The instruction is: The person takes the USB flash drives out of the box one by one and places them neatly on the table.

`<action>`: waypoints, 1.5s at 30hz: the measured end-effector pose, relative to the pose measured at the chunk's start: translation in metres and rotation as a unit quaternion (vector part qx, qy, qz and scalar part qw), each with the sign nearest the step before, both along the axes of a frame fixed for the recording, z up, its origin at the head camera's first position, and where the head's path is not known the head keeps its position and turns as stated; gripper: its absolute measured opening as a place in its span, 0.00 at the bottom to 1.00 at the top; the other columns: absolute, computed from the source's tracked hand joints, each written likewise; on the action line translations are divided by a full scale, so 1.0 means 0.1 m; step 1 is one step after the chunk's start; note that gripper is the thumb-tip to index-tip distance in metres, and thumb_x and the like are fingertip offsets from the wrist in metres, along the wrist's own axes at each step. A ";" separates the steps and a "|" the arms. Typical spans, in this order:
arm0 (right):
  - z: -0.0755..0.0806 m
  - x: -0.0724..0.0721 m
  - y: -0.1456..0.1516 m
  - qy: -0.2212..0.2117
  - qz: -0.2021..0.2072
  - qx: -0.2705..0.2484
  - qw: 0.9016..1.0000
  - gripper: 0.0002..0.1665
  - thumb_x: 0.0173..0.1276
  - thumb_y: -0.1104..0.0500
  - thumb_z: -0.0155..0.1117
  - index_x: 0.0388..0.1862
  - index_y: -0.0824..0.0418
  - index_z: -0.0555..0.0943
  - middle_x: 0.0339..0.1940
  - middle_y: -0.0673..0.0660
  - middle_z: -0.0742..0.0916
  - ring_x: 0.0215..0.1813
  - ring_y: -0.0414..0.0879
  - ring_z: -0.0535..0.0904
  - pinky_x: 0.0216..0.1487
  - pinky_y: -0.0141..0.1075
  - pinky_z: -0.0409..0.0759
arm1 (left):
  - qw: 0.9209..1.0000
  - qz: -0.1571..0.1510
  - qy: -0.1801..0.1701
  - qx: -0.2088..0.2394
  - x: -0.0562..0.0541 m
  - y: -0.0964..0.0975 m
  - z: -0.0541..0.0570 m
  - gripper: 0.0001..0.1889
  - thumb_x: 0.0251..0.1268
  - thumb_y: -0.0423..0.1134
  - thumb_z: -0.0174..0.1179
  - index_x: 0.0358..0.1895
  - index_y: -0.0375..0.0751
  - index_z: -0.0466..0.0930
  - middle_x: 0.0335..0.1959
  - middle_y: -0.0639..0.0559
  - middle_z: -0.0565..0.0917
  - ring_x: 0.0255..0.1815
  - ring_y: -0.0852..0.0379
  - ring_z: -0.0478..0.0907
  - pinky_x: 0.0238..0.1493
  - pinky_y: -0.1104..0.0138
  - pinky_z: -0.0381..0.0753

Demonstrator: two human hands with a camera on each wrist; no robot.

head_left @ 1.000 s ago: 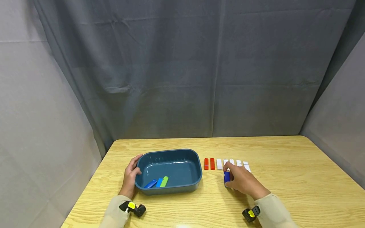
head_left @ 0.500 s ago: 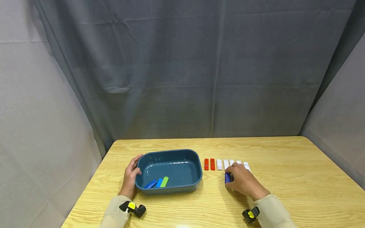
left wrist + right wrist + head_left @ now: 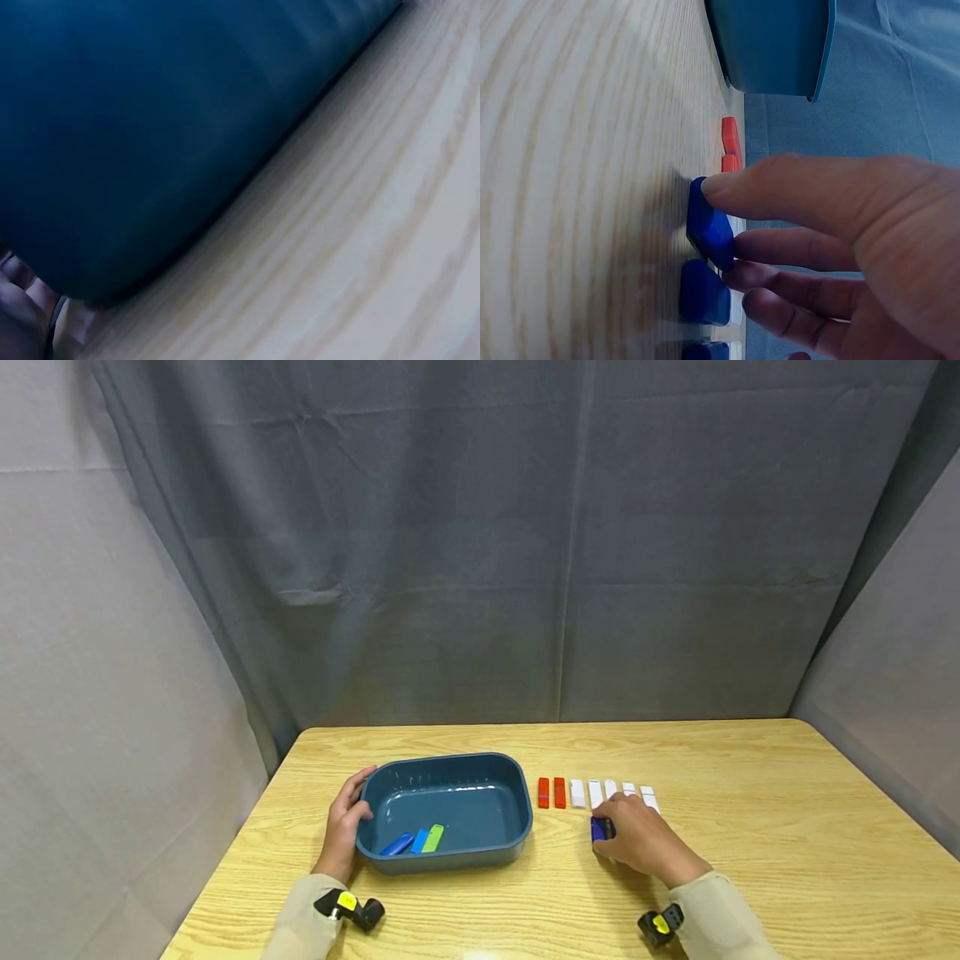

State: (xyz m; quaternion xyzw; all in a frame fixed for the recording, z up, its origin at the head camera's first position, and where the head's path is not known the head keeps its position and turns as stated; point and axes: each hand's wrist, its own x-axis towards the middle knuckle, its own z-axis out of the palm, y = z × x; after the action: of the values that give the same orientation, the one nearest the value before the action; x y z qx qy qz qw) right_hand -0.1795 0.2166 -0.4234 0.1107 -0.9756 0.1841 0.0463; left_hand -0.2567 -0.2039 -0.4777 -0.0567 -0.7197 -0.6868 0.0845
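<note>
My left hand (image 3: 345, 822) grips the left end of a dark teal plastic bin (image 3: 517, 852), its thumb over the rim. In the bin's near left corner lie a dark blue USB stick (image 3: 397, 843), a lighter blue one (image 3: 419, 841) and a green one (image 3: 432, 837). Close over the table on the right, my right hand (image 3: 637, 831) pinches a blue USB stick (image 3: 710, 229) between thumb and fingers. Right beside that stick, in the right wrist view, sit another blue stick (image 3: 703, 292) and a further blue piece (image 3: 707, 351), mostly hidden by the hand in the head view.
Behind the right hand runs a row with two red sticks (image 3: 543, 793) and several white sticks (image 3: 577, 793). The wooden table (image 3: 480, 914) ends at a grey curtain (image 3: 480, 610), with pale cloth at both sides.
My right hand and the pinched blue USB stick have shifted slightly to the right, up to the neighbouring piece. The left hand and the bin have stayed in place.
</note>
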 end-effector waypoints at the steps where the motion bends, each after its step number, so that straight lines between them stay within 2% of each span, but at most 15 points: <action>1: 0.00 0.00 0.00 -0.002 0.001 -0.001 1.000 0.26 0.46 0.59 0.78 0.45 0.67 0.84 0.38 0.57 0.83 0.40 0.50 0.77 0.41 0.47 0.77 | 1.000 0.001 0.002 -0.001 0.00 0.00 0.00 0.34 0.49 0.23 0.46 0.66 0.44 0.70 0.66 0.50 0.71 0.67 0.55 0.65 0.56 0.72 0.62; 9: 0.01 -0.02 0.00 -0.008 0.004 -0.005 1.000 0.26 0.46 0.59 0.78 0.46 0.67 0.84 0.39 0.57 0.84 0.40 0.49 0.77 0.40 0.46 0.78 | 1.000 0.001 0.011 -0.003 0.02 0.01 0.02 0.34 0.50 0.21 0.45 0.66 0.42 0.69 0.67 0.45 0.71 0.67 0.49 0.66 0.54 0.73 0.63; 18: 0.03 -0.01 -0.02 -0.008 0.004 -0.005 1.000 0.26 0.47 0.59 0.77 0.46 0.68 0.84 0.40 0.58 0.84 0.39 0.49 0.78 0.39 0.46 0.78 | 1.000 -0.011 -0.003 0.002 0.03 -0.01 0.04 0.34 0.53 0.20 0.44 0.68 0.43 0.67 0.69 0.46 0.68 0.69 0.51 0.63 0.56 0.73 0.60; 27: 0.03 -0.01 -0.01 -0.003 0.005 -0.003 1.000 0.26 0.46 0.58 0.77 0.46 0.66 0.84 0.40 0.58 0.83 0.39 0.49 0.77 0.38 0.46 0.78 | 1.000 0.001 0.005 -0.010 0.03 0.00 0.05 0.34 0.50 0.22 0.45 0.66 0.42 0.69 0.68 0.47 0.70 0.68 0.51 0.65 0.56 0.72 0.61; 34: 0.07 0.01 -0.02 0.012 0.008 0.002 1.000 0.26 0.49 0.56 0.76 0.47 0.65 0.84 0.42 0.58 0.84 0.42 0.51 0.78 0.42 0.50 0.76 | 1.000 0.003 0.004 -0.006 0.02 -0.01 0.04 0.34 0.51 0.22 0.45 0.66 0.44 0.70 0.67 0.48 0.70 0.68 0.52 0.65 0.56 0.72 0.61; 39: 0.13 0.01 -0.11 0.044 0.018 -0.010 0.999 0.21 0.55 0.54 0.72 0.46 0.64 0.84 0.42 0.57 0.85 0.44 0.51 0.79 0.44 0.50 0.76 | 1.000 -0.004 0.004 -0.003 0.02 -0.01 0.03 0.34 0.52 0.21 0.45 0.67 0.43 0.68 0.68 0.45 0.69 0.68 0.51 0.64 0.56 0.73 0.61; 42: 0.16 0.02 -0.20 0.073 0.023 -0.025 0.997 0.13 0.58 0.54 0.70 0.39 0.60 0.85 0.37 0.54 0.85 0.40 0.47 0.78 0.41 0.46 0.76 | 1.000 -0.005 0.003 -0.002 0.02 -0.01 0.02 0.35 0.52 0.21 0.45 0.68 0.43 0.67 0.68 0.44 0.69 0.67 0.50 0.64 0.55 0.73 0.61; 45: 0.20 0.03 -0.32 0.097 0.024 -0.054 0.994 0.04 0.59 0.57 0.69 0.29 0.54 0.81 0.29 0.48 0.81 0.32 0.42 0.75 0.35 0.38 0.74 | 1.000 -0.004 0.007 0.002 0.01 0.01 0.01 0.35 0.51 0.20 0.45 0.68 0.41 0.68 0.67 0.43 0.70 0.66 0.50 0.65 0.55 0.73 0.62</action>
State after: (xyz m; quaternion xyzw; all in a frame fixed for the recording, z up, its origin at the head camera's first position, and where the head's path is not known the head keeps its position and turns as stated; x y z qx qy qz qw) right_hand -0.1762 0.1846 -0.4037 0.1484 -0.9523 0.2256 0.1423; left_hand -0.2553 -0.2029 -0.4763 -0.0643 -0.7175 -0.6881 0.0869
